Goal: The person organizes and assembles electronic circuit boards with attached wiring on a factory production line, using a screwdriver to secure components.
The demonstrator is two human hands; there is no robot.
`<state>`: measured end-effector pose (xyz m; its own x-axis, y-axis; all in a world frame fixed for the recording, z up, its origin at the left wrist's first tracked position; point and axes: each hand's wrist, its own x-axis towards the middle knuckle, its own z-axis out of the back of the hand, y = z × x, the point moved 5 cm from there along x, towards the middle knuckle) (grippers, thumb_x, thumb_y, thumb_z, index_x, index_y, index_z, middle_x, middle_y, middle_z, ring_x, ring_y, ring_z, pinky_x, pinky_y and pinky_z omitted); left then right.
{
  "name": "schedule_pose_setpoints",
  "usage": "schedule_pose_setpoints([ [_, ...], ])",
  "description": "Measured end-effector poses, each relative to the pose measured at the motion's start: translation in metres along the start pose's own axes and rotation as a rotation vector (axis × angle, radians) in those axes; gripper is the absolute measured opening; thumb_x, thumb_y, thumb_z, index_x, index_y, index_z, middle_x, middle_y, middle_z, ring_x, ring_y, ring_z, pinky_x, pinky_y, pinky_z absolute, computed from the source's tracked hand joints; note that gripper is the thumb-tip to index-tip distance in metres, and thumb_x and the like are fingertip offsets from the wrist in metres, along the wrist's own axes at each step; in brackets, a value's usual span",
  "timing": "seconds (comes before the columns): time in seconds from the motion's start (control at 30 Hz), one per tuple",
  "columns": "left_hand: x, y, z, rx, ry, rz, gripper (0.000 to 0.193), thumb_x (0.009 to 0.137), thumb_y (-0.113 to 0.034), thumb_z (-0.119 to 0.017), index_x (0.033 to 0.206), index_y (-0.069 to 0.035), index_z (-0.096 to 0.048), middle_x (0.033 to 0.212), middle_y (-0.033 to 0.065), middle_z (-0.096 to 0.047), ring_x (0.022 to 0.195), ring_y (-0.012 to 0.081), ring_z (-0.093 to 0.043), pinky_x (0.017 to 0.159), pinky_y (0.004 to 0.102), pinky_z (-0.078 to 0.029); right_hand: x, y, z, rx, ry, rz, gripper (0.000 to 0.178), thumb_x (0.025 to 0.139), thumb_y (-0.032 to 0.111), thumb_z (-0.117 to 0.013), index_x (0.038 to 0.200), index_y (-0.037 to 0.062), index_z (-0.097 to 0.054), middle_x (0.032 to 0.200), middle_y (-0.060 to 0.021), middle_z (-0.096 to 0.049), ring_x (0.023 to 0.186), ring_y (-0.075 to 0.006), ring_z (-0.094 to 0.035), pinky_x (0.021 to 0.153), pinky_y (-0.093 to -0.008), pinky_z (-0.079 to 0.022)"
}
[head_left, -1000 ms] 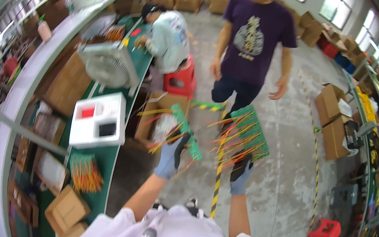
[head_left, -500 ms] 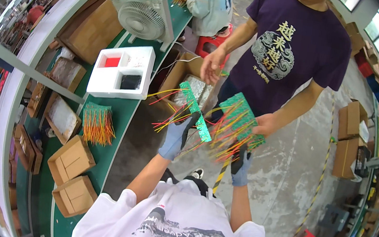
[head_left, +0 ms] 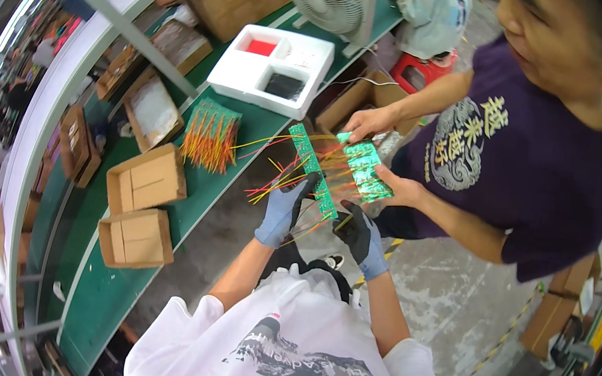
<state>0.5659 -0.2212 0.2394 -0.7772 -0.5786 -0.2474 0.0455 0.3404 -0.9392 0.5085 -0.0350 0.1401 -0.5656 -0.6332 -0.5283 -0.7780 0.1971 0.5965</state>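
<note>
Beside the green bench [head_left: 103, 306], the left hand [head_left: 284, 212] pinches a circuit board [head_left: 312, 165], seemingly sparing its wires [head_left: 285, 180]; whether the right hand [head_left: 362, 236] pinches it I cannot tell.

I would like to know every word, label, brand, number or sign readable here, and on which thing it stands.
Wording is not copied out here.
Purple shirt: pale vertical characters, large ones legible; a smaller row is too small.
White shirt: lettering within a dark print, only partly legible.
Green strip: any print is too small.
</note>
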Motion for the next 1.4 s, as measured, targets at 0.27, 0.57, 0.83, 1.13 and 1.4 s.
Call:
schedule_pose_setpoints([
  [0.27, -0.036, 0.024, 0.075, -0.176, -0.193, 0.058, 0.026, 0.093, -0.011, -0.063, 0.116, 0.001, -0.065, 0.105, 0.0069, -0.070, 0.091, 0.0128, -0.065, 0.082, 0.0283, -0.051, -0.007, -0.047, -0.037, -0.139, 0.271, -0.190, 0.043, 0.099, 0.032, -0.056, 0.131, 0.0041, -0.054, 0.107, -0.0096, -0.068, 0.091, -0.0151, -0.065, 0.085, -0.0312, -0.053],
  [0.57, -0.058, 0.032, 0.110, 0.036, -0.125, 0.049, 0.030, 0.091, -0.018, -0.068, 0.115, 0.000, -0.066, 0.104, 0.0070, -0.070, 0.089, 0.0131, -0.064, 0.080, 0.0296, -0.050, -0.022, -0.074, -0.062, -0.294, 0.253, -0.128, 0.039, 0.098, 0.027, -0.057, 0.130, 0.0059, -0.057, 0.106, -0.0082, -0.068, 0.092, -0.0147, -0.064, 0.085, -0.0294, -0.052],
  [0.83, -0.071, 0.008, 0.117, 0.113, 0.038, 0.114, 0.025, 0.093, -0.016, -0.066, 0.112, 0.000, -0.067, 0.100, 0.0060, -0.069, 0.087, 0.0117, -0.063, 0.078, 0.0270, -0.051, -0.033, -0.086, -0.090, -0.382, 0.241, 0.075, 0.038, 0.099, 0.022, -0.054, 0.131, 0.0018, -0.055, 0.120, -0.0134, -0.063, 0.099, -0.0176, -0.065, 0.089, -0.0320, -0.051],
  [1.13, -0.091, -0.016, 0.111, 0.294, 0.376, 0.251, 0.043, 0.086, -0.012, -0.072, 0.126, 0.001, -0.059, 0.105, 0.0075, -0.068, 0.091, 0.0092, -0.062, 0.078, 0.0252, -0.051, -0.030, 0.004, -0.147, -0.510, 0.031, 0.453, 0.038, 0.095, 0.018, -0.060, 0.128, 0.0000, -0.058, 0.112, -0.0084, -0.066, 0.100, -0.0125, -0.062, 0.089, -0.0268, -0.050],
  [1.4, -0.117, 0.006, 0.156, 0.424, 0.423, 0.056, 0.043, 0.086, -0.014, -0.072, 0.123, 0.003, -0.059, 0.096, 0.0043, -0.066, 0.082, 0.0076, -0.057, 0.074, 0.0248, -0.050, -0.030, -0.031, -0.184, -0.808, 0.292, 0.207, 0.039, 0.086, 0.007, -0.069, 0.124, 0.0033, -0.061, 0.086, 0.0005, -0.065, 0.070, -0.0061, -0.057, 0.056, -0.0211, -0.043],
])
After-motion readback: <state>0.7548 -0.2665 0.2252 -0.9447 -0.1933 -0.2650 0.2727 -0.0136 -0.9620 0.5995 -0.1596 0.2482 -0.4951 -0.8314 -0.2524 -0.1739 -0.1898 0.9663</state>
